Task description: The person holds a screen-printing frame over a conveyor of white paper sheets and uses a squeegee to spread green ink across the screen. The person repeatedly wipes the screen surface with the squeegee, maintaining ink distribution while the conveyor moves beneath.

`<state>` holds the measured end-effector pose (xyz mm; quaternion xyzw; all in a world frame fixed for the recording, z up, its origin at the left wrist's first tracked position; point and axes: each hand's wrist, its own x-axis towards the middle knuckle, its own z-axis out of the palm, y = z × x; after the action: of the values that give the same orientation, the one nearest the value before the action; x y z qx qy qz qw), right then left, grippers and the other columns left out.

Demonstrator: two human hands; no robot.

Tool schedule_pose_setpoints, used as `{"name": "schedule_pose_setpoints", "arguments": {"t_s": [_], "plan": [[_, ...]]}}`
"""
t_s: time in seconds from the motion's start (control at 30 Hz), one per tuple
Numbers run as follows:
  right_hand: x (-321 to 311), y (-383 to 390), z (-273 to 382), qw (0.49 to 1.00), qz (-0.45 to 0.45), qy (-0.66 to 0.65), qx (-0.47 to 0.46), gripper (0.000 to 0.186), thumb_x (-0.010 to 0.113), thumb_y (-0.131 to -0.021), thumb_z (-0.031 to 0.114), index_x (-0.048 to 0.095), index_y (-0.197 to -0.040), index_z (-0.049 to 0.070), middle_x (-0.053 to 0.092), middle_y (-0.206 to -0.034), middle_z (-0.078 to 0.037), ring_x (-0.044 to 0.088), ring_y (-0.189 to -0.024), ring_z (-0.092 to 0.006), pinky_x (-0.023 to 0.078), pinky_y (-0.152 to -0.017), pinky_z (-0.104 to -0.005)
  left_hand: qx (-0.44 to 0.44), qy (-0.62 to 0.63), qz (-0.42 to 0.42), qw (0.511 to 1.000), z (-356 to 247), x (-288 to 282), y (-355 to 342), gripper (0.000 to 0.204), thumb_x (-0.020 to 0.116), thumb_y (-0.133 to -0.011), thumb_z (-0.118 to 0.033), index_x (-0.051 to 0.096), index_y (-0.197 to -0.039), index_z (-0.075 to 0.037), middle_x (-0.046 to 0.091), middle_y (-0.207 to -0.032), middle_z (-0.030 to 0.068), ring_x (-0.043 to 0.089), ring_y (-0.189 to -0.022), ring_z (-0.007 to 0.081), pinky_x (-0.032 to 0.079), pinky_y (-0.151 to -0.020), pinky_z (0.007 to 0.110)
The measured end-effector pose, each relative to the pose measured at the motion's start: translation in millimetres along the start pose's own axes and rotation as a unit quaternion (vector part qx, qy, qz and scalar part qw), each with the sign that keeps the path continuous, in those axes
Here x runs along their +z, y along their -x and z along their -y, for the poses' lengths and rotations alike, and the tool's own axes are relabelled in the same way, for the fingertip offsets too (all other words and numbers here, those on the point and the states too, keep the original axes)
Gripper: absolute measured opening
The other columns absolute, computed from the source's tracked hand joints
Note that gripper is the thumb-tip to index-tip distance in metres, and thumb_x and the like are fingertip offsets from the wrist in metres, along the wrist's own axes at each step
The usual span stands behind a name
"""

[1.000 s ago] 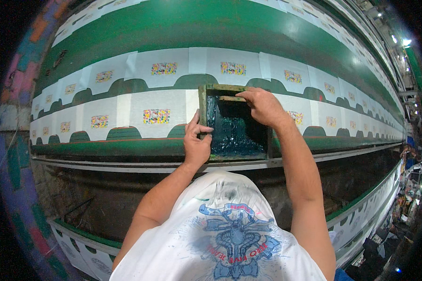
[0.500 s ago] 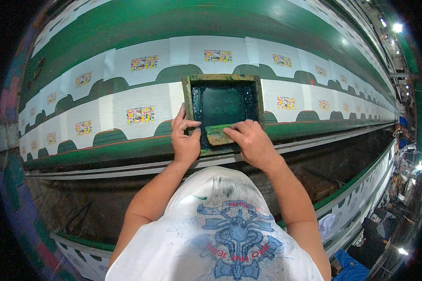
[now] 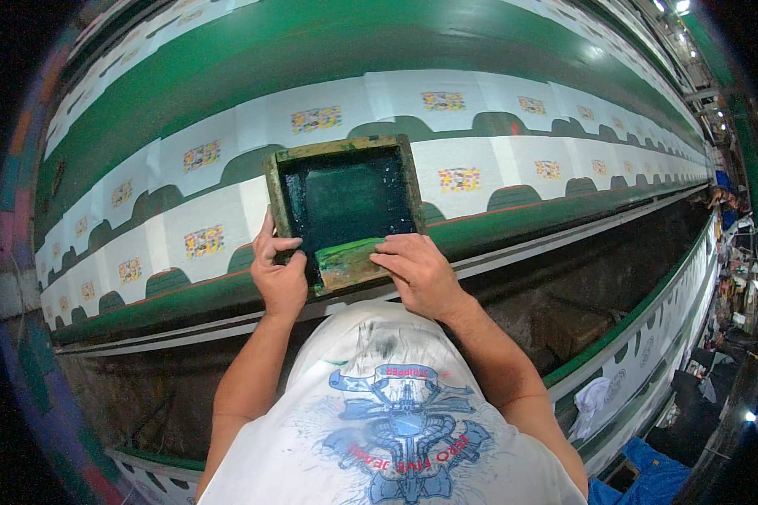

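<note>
A wooden screen-printing frame (image 3: 341, 147) with dark green ink on its mesh (image 3: 345, 192) sits over the near row of white fabric pieces, close to my body. My left hand (image 3: 280, 278) is closed around its left rail, with the thumb on the inner side and the fingers outside. At the near end of the frame lies a wooden squeegee (image 3: 348, 268), smeared bright green along its upper part. My right hand (image 3: 421, 273) pinches its right end with bent fingers. The fabric under the frame is hidden.
White fabric pieces with colourful prints (image 3: 459, 179) run in rows along a long green table (image 3: 328, 50). A pale rail (image 3: 177, 316) follows its near edge. Behind me stands another green-edged table (image 3: 623, 316) with a white cloth (image 3: 591, 402); a blue sheet (image 3: 648, 463) is at lower right.
The whole view has shifted and tilted, so the frame appears farther left. It stays between the same two prints. Both hands keep their holds; the right fingers sit nearer the squeegee's right end.
</note>
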<state>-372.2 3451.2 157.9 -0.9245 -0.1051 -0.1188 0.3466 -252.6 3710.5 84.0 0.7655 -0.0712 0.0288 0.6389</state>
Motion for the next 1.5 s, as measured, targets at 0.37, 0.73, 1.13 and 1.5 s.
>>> {"name": "schedule_pose_setpoints", "arguments": {"t_s": [0.37,0.73,1.13,1.5], "plan": [[-103.2,83.0,-110.2,0.997,-0.055,0.006,0.044,0.034,0.073,-0.087,-0.003,0.081,-0.119,0.004,0.077,-0.126,-0.016,0.070,-0.124,-0.0397,0.055,-0.107,-0.0528,0.043,0.022,0.018,0.999,-18.3,179.8,31.7,0.025,0.070,-0.079,0.011,0.078,-0.094,-0.007,0.056,-0.168,0.0299,0.055,-0.155,0.0387,0.037,-0.129,0.046],[-156.1,112.0,-167.7,0.998,-0.041,-0.056,-0.008,0.034,0.072,-0.086,-0.007,0.079,-0.118,0.000,0.076,-0.123,-0.019,0.072,-0.120,-0.0419,0.060,-0.106,-0.0522,-0.093,0.083,0.017,0.992,-25.6,232.3,46.9,0.023,0.072,-0.078,0.014,0.076,-0.092,-0.004,0.051,-0.175,0.0253,0.049,-0.162,0.0339,0.041,-0.126,0.042],[-168.7,102.0,-169.5,0.998,-0.015,-0.049,-0.031,0.036,0.071,-0.084,-0.006,0.080,-0.118,0.003,0.077,-0.122,-0.016,0.073,-0.117,-0.0389,0.060,-0.104,-0.0494,-0.103,0.131,0.012,0.986,-20.9,231.7,47.2,0.030,0.073,-0.076,0.021,0.073,-0.095,-0.003,0.046,-0.176,0.0282,0.051,-0.160,0.0334,0.043,-0.125,0.040],[-169.7,35.0,-145.9,0.971,0.211,0.104,-0.047,0.046,0.070,-0.079,-0.003,0.079,-0.123,0.003,0.078,-0.116,-0.016,0.073,-0.113,-0.0369,0.058,-0.100,-0.0478,-0.119,0.148,0.001,0.982,-16.4,234.9,48.5,0.027,0.076,-0.086,0.013,0.080,-0.110,0.001,0.047,-0.175,0.0288,0.056,-0.156,0.0312,0.045,-0.125,0.041]]}}
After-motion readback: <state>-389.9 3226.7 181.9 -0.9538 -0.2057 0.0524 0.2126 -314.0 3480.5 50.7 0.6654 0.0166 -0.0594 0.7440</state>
